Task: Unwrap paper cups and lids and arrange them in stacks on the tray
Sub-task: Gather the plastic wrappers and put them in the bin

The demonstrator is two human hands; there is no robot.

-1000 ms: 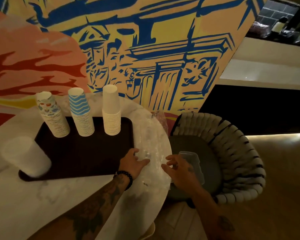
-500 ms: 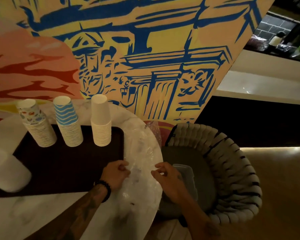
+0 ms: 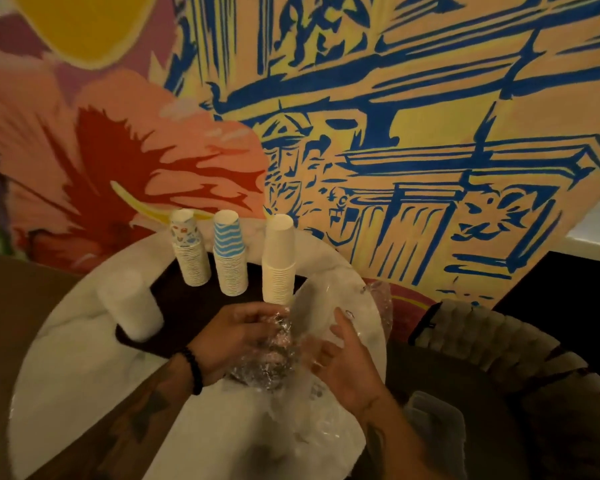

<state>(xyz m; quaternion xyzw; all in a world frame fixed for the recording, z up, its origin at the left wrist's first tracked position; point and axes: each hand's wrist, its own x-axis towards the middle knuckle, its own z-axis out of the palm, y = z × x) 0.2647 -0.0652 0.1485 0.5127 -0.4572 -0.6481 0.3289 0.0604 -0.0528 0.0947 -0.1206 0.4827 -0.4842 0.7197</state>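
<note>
a big painted wall (image 3: 395, 133) stands behind a round white table (image 3: 66, 375). a dark tray (image 3: 187, 306) lies on it. on the tray's far side stand plain white cups (image 3: 278, 261), blue striped cups (image 3: 230, 254) and patterned cups (image 3: 189, 252), with a blurry white stack (image 3: 130, 304) at its left end. just above the table, the left hand (image 3: 232, 337) curls its fingers round crumpled clear wrap (image 3: 267, 358). the right hand (image 3: 343, 365) touches the wrap, but i cannot tell if it grips.
</note>
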